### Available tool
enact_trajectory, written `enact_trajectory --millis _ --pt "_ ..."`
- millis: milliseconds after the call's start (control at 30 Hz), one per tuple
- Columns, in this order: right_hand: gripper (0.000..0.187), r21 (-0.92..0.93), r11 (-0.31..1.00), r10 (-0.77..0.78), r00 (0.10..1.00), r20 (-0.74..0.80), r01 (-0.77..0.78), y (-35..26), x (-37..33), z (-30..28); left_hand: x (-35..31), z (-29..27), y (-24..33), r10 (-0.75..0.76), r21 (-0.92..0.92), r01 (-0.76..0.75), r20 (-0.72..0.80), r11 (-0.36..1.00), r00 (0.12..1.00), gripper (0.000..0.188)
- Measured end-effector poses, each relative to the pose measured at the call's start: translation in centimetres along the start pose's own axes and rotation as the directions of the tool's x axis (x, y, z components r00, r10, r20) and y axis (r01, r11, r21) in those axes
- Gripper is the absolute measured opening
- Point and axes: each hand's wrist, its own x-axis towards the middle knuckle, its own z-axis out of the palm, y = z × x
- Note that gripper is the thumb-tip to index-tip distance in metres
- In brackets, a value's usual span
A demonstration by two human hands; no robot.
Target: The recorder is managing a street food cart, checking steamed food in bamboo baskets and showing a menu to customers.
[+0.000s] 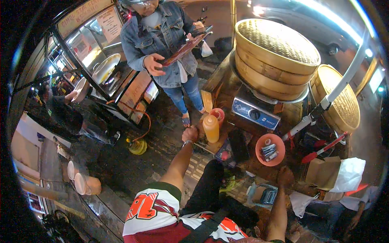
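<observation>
Nearest, the person's right hand rests on the counter at five o'clock of the orange bowl of small packets, its fingers curled loosely, gripping nothing visible. Further out, the left hand sits at the counter's edge, fingers bunched closed; whether they grip anything cannot be told. The orange squeeze bottle stands upright just beside it at three o'clock. Beyond, stacked bamboo steamers top a burner, and another person in a denim jacket holds a clipboard.

Night scene, harsh white glare top right, dim edges, strong fisheye bending, black vignette corners.
</observation>
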Motion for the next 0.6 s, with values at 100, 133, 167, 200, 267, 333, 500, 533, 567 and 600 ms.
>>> enact_trajectory --millis 100,133,167,200,267,333,500,533,567,600 --pt "0.028 0.033 0.999 0.006 1.000 0.020 -0.007 2.3 0.7 3.0 0.0 1.0 0.1 -0.011 0.003 0.011 0.018 1.000 1.000 0.061" --pt "0.027 0.019 1.000 0.018 1.000 0.020 -0.018 2.6 0.5 3.9 -0.2 1.0 0.2 -0.060 -0.024 0.061 0.039 0.998 0.997 0.061" --pt "0.027 0.031 1.000 0.004 1.000 0.027 -0.005 1.6 0.7 4.6 0.4 0.1 -1.3 -0.084 -0.016 0.084 0.012 0.996 0.996 0.061" --pt "0.027 0.058 0.998 -0.022 0.999 0.042 0.020 1.0 0.9 6.0 1.4 -0.8 -2.9 -0.069 0.036 0.070 -0.021 0.997 0.997 0.061" --pt "0.027 0.159 0.981 -0.108 0.993 -0.040 0.113 0.9 1.3 10.8 2.0 -2.6 -5.4 -0.075 0.104 0.082 -0.070 0.991 0.995 0.060" --pt "0.027 0.281 0.960 0.067 0.972 -0.224 -0.001 23.9 5.1 17.8 -1.9 3.8 5.9 0.050 -0.079 -0.040 0.130 0.996 0.990 0.059" --pt "0.027 0.087 0.987 -0.127 0.988 -0.091 0.135 1.8 1.7 10.7 1.9 -1.5 -4.9 -0.055 0.066 0.062 -0.099 0.996 0.994 0.058" --pt "0.027 0.110 0.987 -0.108 0.990 -0.088 0.117 2.3 1.8 9.0 2.1 -0.4 -4.1 0.007 0.087 0.001 -0.093 0.996 0.996 0.058" --pt "0.027 0.131 0.987 -0.088 0.993 -0.082 0.098 3.0 1.9 7.7 1.7 0.4 -2.9 0.024 0.071 -0.019 -0.071 0.997 0.997 0.058" --pt "0.027 0.108 0.991 -0.073 0.993 -0.097 0.084 3.8 1.8 6.8 1.0 1.0 -1.6 0.052 0.045 -0.050 -0.048 0.998 0.997 0.058"
